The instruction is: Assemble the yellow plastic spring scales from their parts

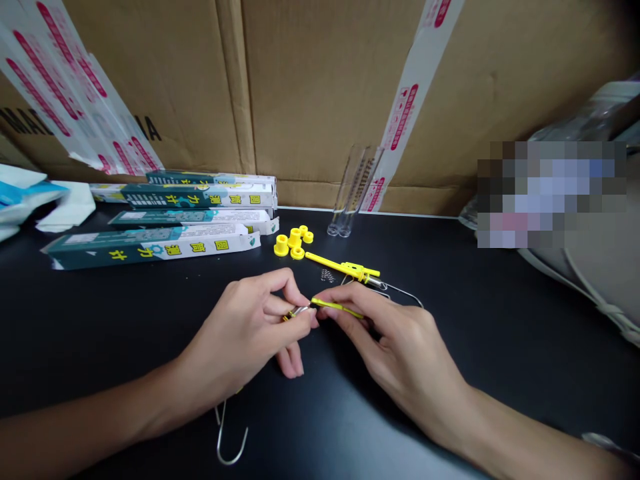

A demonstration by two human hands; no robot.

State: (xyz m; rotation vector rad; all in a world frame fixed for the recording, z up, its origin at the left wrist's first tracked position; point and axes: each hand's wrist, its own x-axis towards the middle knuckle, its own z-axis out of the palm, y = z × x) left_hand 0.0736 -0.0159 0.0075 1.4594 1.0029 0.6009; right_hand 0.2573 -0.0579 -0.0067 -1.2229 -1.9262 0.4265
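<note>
My left hand (250, 327) pinches a small metal end piece (296, 311) between thumb and fingers. A metal hook (227, 440) shows below that wrist. My right hand (395, 340) pinches a thin yellow rod (337, 307) whose tip meets the metal piece. Both hands rest low over the black table (500, 320). Just behind them lie a second yellow rod with a clip (345, 268), a tiny metal spring (327, 275) and a wire hook (403, 292). Several yellow plastic caps (294, 244) sit further back.
Long teal and white boxes (170, 220) are stacked at the back left. Two clear tubes (353, 193) lean on a cardboard wall (310, 87). White packaging (30, 200) lies far left. A grey bag (590, 267) fills the right side.
</note>
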